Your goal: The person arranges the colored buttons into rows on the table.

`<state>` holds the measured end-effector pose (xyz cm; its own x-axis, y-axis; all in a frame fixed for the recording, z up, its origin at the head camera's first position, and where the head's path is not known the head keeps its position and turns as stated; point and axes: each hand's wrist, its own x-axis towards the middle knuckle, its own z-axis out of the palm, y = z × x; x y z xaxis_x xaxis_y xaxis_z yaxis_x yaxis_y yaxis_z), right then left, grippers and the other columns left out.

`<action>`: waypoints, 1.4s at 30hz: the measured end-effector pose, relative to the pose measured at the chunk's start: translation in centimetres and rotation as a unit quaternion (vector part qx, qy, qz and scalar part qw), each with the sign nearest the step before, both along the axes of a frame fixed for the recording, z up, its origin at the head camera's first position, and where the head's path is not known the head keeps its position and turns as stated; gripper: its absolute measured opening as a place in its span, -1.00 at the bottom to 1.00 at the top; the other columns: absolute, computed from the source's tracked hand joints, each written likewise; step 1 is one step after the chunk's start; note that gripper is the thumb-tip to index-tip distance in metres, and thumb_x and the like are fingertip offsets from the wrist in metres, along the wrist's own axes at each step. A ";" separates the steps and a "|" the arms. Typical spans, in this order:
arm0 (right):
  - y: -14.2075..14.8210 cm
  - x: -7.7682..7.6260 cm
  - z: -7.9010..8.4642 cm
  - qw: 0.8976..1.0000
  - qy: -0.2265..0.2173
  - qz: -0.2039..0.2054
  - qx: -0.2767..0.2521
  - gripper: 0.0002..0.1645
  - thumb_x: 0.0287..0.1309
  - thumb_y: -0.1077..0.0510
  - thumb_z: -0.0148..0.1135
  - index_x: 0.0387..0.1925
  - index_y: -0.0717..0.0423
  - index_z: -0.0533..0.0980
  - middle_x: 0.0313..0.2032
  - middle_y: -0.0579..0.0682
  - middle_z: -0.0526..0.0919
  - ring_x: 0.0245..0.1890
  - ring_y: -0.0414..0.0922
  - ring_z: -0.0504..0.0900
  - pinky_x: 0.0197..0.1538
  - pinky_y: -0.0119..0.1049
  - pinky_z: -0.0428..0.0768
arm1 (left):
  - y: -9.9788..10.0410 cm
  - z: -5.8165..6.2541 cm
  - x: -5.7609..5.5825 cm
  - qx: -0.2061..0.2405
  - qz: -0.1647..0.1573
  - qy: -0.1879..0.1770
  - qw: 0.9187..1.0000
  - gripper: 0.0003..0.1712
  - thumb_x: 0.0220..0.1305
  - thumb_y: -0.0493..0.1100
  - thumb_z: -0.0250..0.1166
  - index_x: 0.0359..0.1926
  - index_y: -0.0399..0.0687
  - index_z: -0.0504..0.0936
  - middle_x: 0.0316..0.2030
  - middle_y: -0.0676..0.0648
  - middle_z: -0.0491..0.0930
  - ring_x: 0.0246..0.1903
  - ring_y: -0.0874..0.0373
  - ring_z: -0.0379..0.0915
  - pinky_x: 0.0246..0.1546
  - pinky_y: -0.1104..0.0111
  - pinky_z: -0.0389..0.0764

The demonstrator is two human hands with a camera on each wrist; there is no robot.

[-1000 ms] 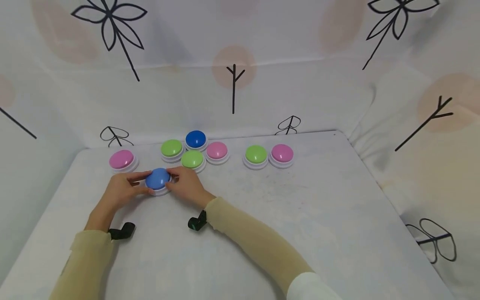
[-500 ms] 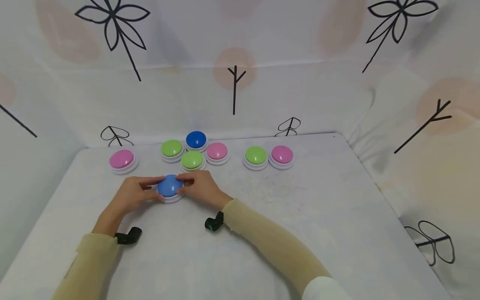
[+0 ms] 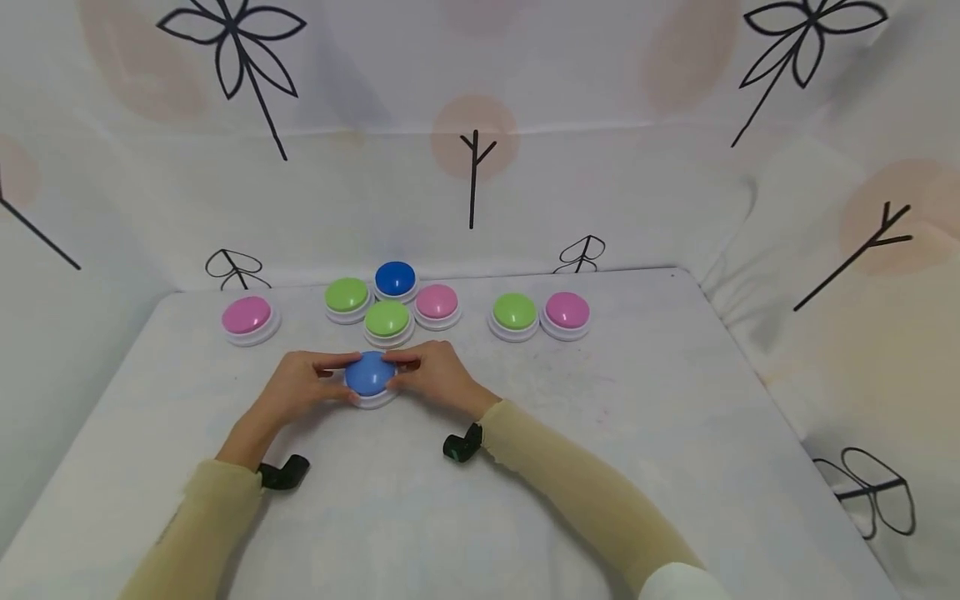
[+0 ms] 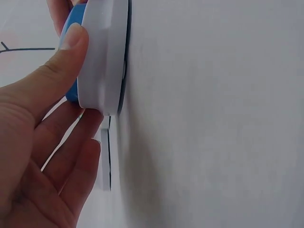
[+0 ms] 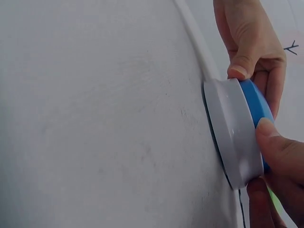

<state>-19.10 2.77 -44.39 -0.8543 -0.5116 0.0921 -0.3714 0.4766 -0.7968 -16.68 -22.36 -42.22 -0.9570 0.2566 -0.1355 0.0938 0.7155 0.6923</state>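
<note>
Between my two hands is a light-blue domed push button [image 3: 370, 373] on a round white base. My left hand [image 3: 300, 385] grips its left side, the thumb on the near edge and fingers farther back. From the right, my right hand [image 3: 438, 375] pinches it in the same way. In the left wrist view, the white base [image 4: 102, 61] stands right at the table surface, and the left thumb [image 4: 71, 40] lies across the blue dome's edge. The right wrist view shows the right thumb [image 5: 270, 135] against the dome and the left hand [image 5: 254, 42] opposite.
Behind the hands stand two green buttons [image 3: 387, 318], a dark-blue one [image 3: 395, 278] and a pink one [image 3: 437, 302], close together. A magenta button [image 3: 247, 315] is at far left. Another green [image 3: 514, 311] and magenta [image 3: 567, 310] pair stands right. Patterned cloth [image 3: 600, 183] borders the white table [image 3: 675, 417].
Both hands have moved right and slightly toward the viewer, carrying the light-blue button along between them. It now stands in front of the nearer green button. The other buttons have stayed put.
</note>
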 end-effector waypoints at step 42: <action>5.5 0.1 0.7 0.999 -0.020 -0.024 0.002 -0.48 0.11 0.15 0.49 0.15 0.03 0.63 0.07 -0.04 0.68 0.04 -0.08 0.65 0.09 -0.34 0.58 | 4.7 -0.3 -1.5 -0.010 -0.102 0.054 0.993 -0.29 0.11 -0.05 0.53 0.31 0.11 0.55 0.22 -0.10 0.55 0.21 -0.06 0.43 0.13 0.01 0.53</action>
